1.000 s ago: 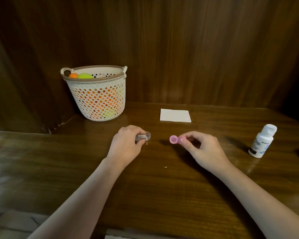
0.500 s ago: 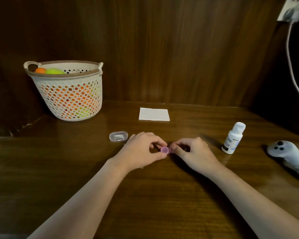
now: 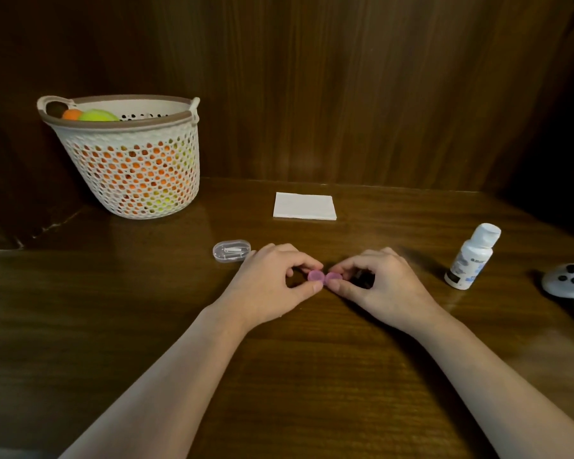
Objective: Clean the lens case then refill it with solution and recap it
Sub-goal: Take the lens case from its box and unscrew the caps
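A small pink lens case (image 3: 323,277) with two round capped wells sits low over the wooden table, between my two hands. My left hand (image 3: 272,286) pinches its left well with thumb and forefinger. My right hand (image 3: 378,286) pinches the right well the same way. A white solution bottle (image 3: 473,256) with a white cap stands upright to the right of my right hand. A folded white tissue (image 3: 304,206) lies flat behind the hands.
A clear oval box (image 3: 231,251) holding small tools lies just left of my left hand. A white mesh basket (image 3: 130,157) with orange and green balls stands at the back left. A white controller (image 3: 570,283) lies at the far right edge. Wooden panels wall the back.
My left hand set the clear box down on the table and came over to the pink case. Both hands now pinch the case together. The view has shifted.
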The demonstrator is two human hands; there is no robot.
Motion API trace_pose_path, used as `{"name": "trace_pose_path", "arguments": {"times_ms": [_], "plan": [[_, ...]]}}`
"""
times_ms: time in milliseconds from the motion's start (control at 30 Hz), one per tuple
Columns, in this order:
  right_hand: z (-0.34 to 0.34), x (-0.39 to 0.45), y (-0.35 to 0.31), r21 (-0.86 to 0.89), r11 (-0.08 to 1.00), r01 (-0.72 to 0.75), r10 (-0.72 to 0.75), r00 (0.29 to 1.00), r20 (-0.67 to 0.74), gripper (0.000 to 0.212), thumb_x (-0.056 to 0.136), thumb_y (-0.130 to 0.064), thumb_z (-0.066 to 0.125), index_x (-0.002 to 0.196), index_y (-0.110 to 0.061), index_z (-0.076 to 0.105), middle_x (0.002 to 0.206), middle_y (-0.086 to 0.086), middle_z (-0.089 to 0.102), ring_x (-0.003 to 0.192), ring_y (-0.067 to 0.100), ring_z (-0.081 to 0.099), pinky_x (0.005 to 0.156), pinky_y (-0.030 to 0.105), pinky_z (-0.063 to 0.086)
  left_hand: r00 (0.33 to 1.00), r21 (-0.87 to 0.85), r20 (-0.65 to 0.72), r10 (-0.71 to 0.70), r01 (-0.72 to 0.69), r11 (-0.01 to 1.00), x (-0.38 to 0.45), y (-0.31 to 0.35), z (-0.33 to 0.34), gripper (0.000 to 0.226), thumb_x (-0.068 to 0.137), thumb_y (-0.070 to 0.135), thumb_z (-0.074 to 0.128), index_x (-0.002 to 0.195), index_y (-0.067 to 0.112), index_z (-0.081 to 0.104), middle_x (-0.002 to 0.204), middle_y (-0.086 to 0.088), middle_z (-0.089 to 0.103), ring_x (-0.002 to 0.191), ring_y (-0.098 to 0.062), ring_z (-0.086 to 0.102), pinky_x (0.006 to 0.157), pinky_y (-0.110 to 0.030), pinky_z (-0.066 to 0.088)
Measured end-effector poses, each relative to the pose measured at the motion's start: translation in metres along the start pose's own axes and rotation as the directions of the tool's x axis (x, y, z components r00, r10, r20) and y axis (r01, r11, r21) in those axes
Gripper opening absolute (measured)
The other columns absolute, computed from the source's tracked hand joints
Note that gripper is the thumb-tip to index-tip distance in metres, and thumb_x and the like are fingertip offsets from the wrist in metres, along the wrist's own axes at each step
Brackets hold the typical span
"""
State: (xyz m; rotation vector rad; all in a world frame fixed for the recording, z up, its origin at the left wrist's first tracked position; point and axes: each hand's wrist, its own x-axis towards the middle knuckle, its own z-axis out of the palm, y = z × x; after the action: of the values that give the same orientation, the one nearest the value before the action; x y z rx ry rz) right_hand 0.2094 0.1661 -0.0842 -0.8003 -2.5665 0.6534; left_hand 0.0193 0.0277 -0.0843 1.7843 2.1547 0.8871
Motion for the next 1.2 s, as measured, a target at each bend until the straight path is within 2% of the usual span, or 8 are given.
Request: {"name": "trace_pose_path", "arguments": {"times_ms": [133,233,333,433,500,633,833,1200], "plan": [[0.0014,-0.0006,-0.0004,-0.017,1.0,0.001,-0.001,1.0,-0.012,0.036,0.083,-0.079,0.063,0.106,-0.053,0.072,0.1,-0.031,0.063,0.108,0.002,0.049,0.099,0.051,0.049,1.0,0.0,-0.012,-0.015,0.015,1.0,0.0014,0.002,0.001,0.027,0.096,0.05,0.071,0.122,0.048,0.071,0.118,0.025,0.063,0.102,0.002,0.057,0.103,-0.047,0.052],[0.0028,0.0006,-0.0012,-0.039,0.999,-0.005,0.004,1.0,-0.025,0.045,0.073,-0.092,0.054,0.095,-0.056,0.068,0.099,-0.032,0.063,0.107,0.001,0.049,0.097,0.049,0.05,1.0,0.0,-0.018,-0.021,0.021,1.0,0.0009,0.0019,0.001,0.025,0.096,0.049,0.071,0.121,0.048,0.072,0.117,0.024,0.064,0.101,0.002,0.057,0.101,-0.046,0.053],[0.0028,0.0025,-0.0014,-0.023,1.0,-0.02,0.02,0.999,-0.034,0.045,0.067,-0.093,0.053,0.086,-0.056,0.068,0.096,-0.031,0.066,0.105,0.0,0.051,0.096,0.049,0.051,1.0,0.0,-0.024,-0.019,0.019,1.0,0.0005,0.0017,0.0011,0.025,0.096,0.047,0.072,0.121,0.049,0.072,0.115,0.025,0.064,0.101,0.003,0.056,0.1,-0.045,0.054],[0.0018,0.0027,-0.0029,0.02,1.0,-0.015,0.016,0.999,-0.052,0.04,0.066,-0.088,0.059,0.084,-0.054,0.071,0.092,-0.03,0.067,0.101,-0.003,0.052,0.094,0.046,0.051,0.999,0.006,-0.044,-0.025,0.025,1.0,0.0009,0.0021,0.0017,0.026,0.096,0.045,0.073,0.122,0.046,0.074,0.114,0.024,0.065,0.102,0.001,0.053,0.103,-0.048,0.051],[0.0015,0.0024,-0.0039,0.042,0.999,-0.009,0.011,0.999,-0.052,0.029,0.073,-0.076,0.07,0.087,-0.051,0.074,0.091,-0.029,0.068,0.1,-0.004,0.053,0.094,0.045,0.051,0.998,0.031,-0.062,-0.029,0.031,0.999,0.0018,0.0031,0.0034,0.026,0.096,0.045,0.073,0.122,0.045,0.074,0.114,0.024,0.065,0.104,-0.001,0.052,0.106,-0.05,0.047],[0.0017,0.0038,-0.0027,0.055,0.998,0.013,-0.01,0.999,-0.044,0.017,0.08,-0.06,0.081,0.09,-0.046,0.077,0.091,-0.026,0.069,0.098,-0.003,0.055,0.088,0.035,0.048,0.994,0.096,-0.103,-0.025,0.035,0.995,0.0021,0.0057,0.0085,0.027,0.098,0.045,0.071,0.125,0.045,0.074,0.117,0.022,0.065,0.112,-0.003,0.052,0.111,-0.046,0.038],[0.001,0.0064,-0.002,0.032,0.999,0.034,-0.034,0.999,-0.005,0.016,0.086,-0.052,0.082,0.097,-0.041,0.079,0.096,-0.023,0.069,0.1,-0.005,0.055,0.078,0.017,0.04,0.996,-0.019,-0.085,-0.039,0.037,0.999,0.001,0.0077,0.0093,0.026,0.096,0.033,0.076,0.122,0.038,0.077,0.112,0.018,0.066,0.114,-0.006,0.056,0.108,-0.046,0.048],[0.0011,0.002,0.0027,0.033,0.994,0.1,-0.1,0.995,0.017,0.019,0.09,-0.046,0.08,0.108,-0.04,0.079,0.101,-0.023,0.068,0.104,-0.003,0.056,0.085,0.023,0.045,0.999,-0.086,-0.04,-0.027,0.024,0.996,0.0043,0.0016,0.0093,0.026,0.098,0.026,0.074,0.122,0.037,0.077,0.112,0.019,0.066,0.115,-0.006,0.056,0.107,-0.044,0.05]]}}
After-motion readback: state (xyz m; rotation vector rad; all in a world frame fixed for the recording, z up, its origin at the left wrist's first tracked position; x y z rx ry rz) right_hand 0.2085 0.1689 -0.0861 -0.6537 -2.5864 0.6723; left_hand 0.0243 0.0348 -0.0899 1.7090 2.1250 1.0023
